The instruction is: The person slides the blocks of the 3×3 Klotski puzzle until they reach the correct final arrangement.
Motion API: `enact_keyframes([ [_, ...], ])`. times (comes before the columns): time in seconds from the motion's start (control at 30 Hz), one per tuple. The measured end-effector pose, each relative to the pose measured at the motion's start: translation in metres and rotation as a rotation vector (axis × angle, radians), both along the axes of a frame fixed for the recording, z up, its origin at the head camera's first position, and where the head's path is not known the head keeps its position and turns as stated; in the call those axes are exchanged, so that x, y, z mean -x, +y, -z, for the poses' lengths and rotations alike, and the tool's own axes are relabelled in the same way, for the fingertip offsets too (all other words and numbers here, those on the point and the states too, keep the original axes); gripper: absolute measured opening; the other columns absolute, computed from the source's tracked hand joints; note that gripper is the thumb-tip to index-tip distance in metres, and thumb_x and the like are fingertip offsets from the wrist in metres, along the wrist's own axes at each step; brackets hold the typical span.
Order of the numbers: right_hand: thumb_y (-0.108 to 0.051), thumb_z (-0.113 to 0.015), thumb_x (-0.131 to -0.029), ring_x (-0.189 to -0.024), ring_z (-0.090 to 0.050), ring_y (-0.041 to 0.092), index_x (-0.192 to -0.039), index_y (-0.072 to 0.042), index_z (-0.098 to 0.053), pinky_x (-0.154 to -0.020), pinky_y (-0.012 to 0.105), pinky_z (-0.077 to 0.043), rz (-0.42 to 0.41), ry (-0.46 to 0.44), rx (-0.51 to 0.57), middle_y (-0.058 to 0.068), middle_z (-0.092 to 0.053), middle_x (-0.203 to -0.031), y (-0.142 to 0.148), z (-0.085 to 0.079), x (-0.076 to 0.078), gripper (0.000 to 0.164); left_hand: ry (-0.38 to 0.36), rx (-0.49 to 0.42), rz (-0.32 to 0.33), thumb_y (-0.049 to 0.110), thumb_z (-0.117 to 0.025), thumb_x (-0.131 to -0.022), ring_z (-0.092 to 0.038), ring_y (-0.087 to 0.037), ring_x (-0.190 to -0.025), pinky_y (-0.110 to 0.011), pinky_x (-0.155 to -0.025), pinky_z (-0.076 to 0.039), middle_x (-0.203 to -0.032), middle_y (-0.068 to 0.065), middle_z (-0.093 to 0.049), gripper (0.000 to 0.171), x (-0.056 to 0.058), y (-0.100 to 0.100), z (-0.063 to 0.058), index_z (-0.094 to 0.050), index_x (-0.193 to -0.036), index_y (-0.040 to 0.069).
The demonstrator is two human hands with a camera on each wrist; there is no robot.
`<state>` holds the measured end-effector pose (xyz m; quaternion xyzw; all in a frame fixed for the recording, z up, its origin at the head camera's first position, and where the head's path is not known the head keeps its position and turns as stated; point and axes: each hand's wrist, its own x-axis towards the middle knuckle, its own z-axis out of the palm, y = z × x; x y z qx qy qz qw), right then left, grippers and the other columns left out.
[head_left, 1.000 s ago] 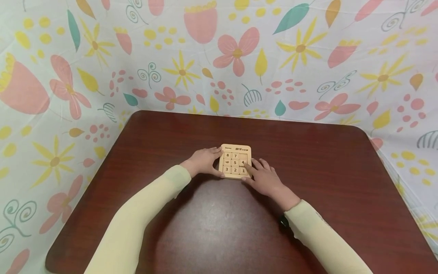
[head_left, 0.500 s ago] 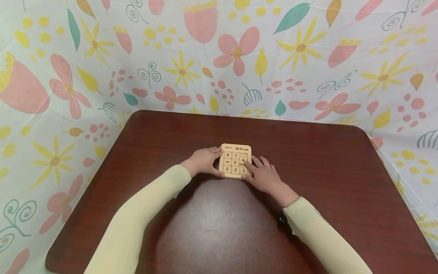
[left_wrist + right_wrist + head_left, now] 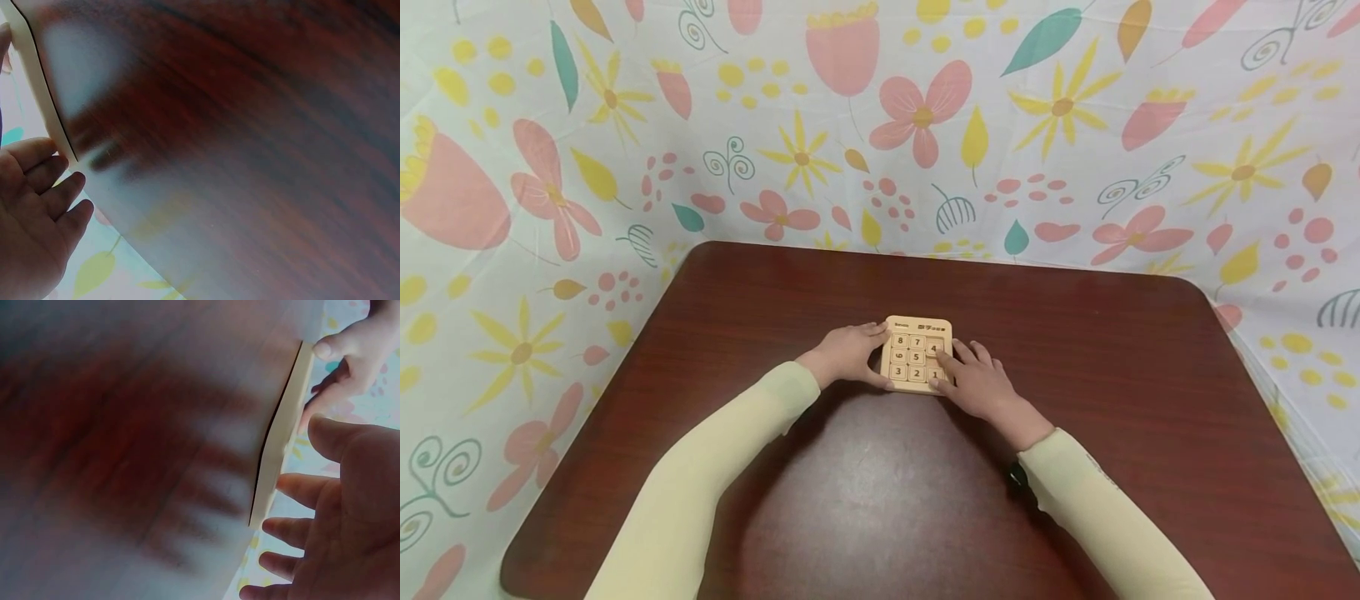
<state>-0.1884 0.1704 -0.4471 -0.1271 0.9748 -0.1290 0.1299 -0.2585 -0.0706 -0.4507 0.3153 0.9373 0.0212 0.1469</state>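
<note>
A light wooden sliding number puzzle [image 3: 917,321] lies on the table in the head view. In its right column, the 4 tile [image 3: 933,347] sits slightly lower than the neighbouring 7 tile [image 3: 917,342]. My left hand [image 3: 847,353] holds the board's left side, thumb at the lower corner and fingers at the upper one. With its index fingertip, my right hand [image 3: 983,388] touches the lower part of the 4 tile. The right thumb rests by the 1 tile [image 3: 935,374] at the lower right. Both wrist views show only the board's pale edge [image 3: 284,431].
The dark reddish-brown table [image 3: 880,500] extends around the board on all sides. Behind it and to the sides hangs a white cloth [image 3: 850,167] printed with flowers and leaves.
Under my right index finger, the 4 tile has slid away from me, from the middle row into the gap at the upper right. My left hand and the board have stayed in place.
</note>
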Motion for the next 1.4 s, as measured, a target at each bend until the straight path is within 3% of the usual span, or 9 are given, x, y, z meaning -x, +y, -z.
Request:
enact_keyframes([
  [0.9,-0.042,-0.050,-0.106,-0.155,-0.018,0.052,-0.159,-0.011,-0.039,-0.120,0.074,-0.024,0.022,-0.029,0.011,0.025,-0.025,-0.168,0.000,0.000,0.010,0.062,-0.011,-0.010,-0.001,0.071,-0.072,-0.082,-0.031,-0.023,-0.158,-0.043,-0.125,-0.036,-0.170,-0.003,-0.029,0.106,0.000,-0.001,0.000,-0.033,-0.161,0.013],
  [1.4,-0.043,-0.052,-0.105,-0.155,-0.019,0.052,-0.157,-0.011,-0.043,-0.119,0.074,-0.025,0.000,-0.001,0.014,0.027,-0.026,-0.167,0.003,0.001,0.012,0.061,0.021,0.009,0.011,0.072,-0.072,-0.081,-0.032,-0.023,-0.158,-0.043,-0.125,-0.036,-0.169,-0.004,-0.031,0.106,0.001,0.001,0.000,-0.036,-0.160,0.012],
])
